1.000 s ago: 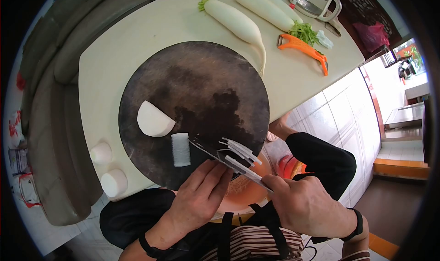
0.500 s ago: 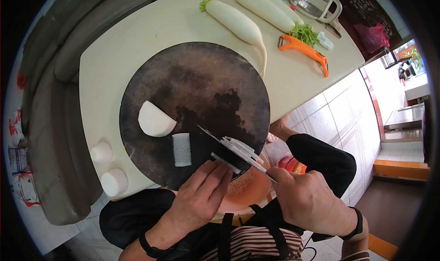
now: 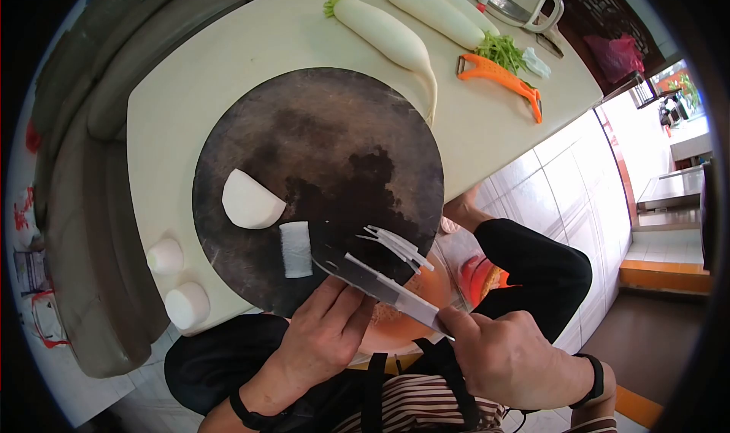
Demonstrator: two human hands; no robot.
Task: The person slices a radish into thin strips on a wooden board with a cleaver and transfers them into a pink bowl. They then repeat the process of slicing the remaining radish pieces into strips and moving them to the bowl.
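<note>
My right hand (image 3: 509,357) grips a kitchen knife (image 3: 391,288), its blade slanting up and left over the near edge of the round dark chopping board (image 3: 304,114). A thin white strip lies along the blade. My left hand (image 3: 323,326) has its fingers bent together beside the blade, at the radish slice they touched; blade and fingers now hide most of it. Several cut radish strips (image 3: 399,247) lie beyond the blade. To the left are a flat rectangular radish piece (image 3: 296,249) and a large half-round radish chunk (image 3: 252,199).
Whole white radishes (image 3: 384,34), an orange peeler (image 3: 502,83), green leaves (image 3: 502,53) and a glass jug (image 3: 517,3) stand or lie on the far table. Two radish stubs (image 3: 188,305) sit at the left edge. An orange basin (image 3: 414,311) with shreds is below the board.
The knife has shifted left and down, away from the cut strips, which now lie apart from it on the board. Its blade is turned flatter. My left hand has barely moved.
</note>
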